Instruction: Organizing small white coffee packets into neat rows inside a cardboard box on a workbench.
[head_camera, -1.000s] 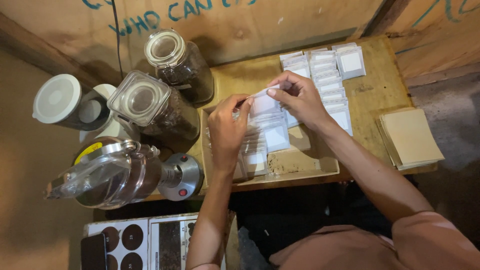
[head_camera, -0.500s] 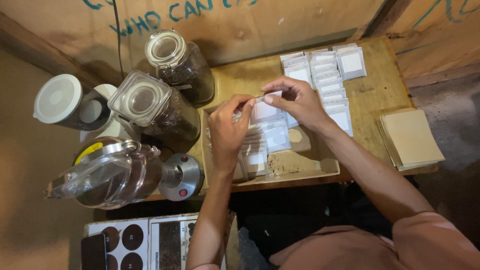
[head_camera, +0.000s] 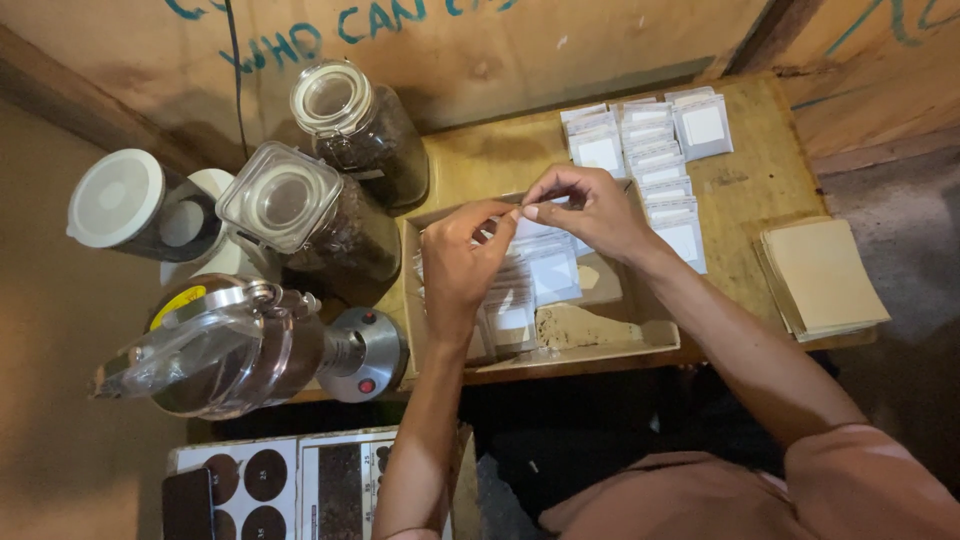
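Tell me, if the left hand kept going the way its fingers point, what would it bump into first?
Most likely the right hand: the left hand points up-right, fingertips nearly meeting it over the small white packet both pinch.

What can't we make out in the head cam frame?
- Small clear packet: pinched between left hand and right hand; fingers hide most of it, contents too small.
- Cardboard tray: hands cover its far part.
- Printed sheets: cut off by bottom edge.
- Dark jar contents: too dim.

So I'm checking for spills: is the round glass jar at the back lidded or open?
Lidded: a clear lid sits flat across the round glass jar.
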